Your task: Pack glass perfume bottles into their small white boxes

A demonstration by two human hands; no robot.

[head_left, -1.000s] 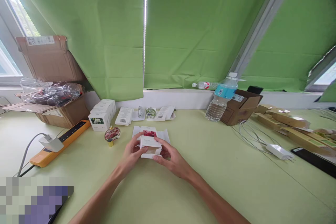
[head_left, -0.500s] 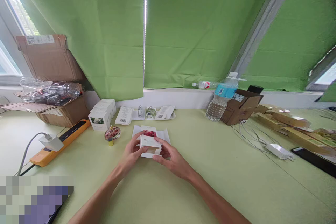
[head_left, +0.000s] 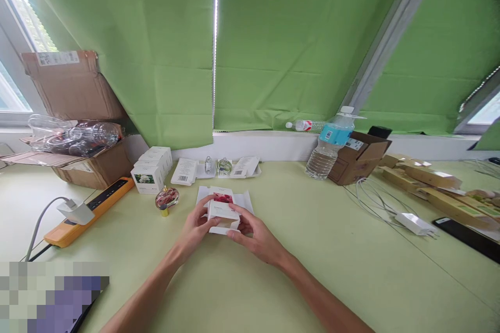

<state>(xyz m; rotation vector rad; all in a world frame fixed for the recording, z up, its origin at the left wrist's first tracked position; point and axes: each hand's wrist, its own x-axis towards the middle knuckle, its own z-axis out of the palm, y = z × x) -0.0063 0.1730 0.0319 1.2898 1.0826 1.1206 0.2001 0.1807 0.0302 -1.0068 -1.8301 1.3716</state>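
Observation:
Between my two hands is a small white cardboard box [head_left: 224, 211] with a red flower picture, its near end open. My left hand [head_left: 196, 223] grips its left side, thumb at the near edge. My right hand [head_left: 255, 233] is closed on the right side, with some fingers hidden behind the box. Under and behind it lies a white unfolded card [head_left: 245, 202]. To the left, a round perfume bottle [head_left: 167, 197] with pinkish contents rests on the table beside a small yellow cap [head_left: 164, 210].
White boxes [head_left: 150, 177] stand in a row at back left, near an orange power strip [head_left: 94, 213]. Flattened cartons [head_left: 185, 171] and a greenish glass bottle [head_left: 224, 167] lie behind. A large water bottle [head_left: 323, 153], charger [head_left: 416, 225] and phone [head_left: 469, 239] are on the right.

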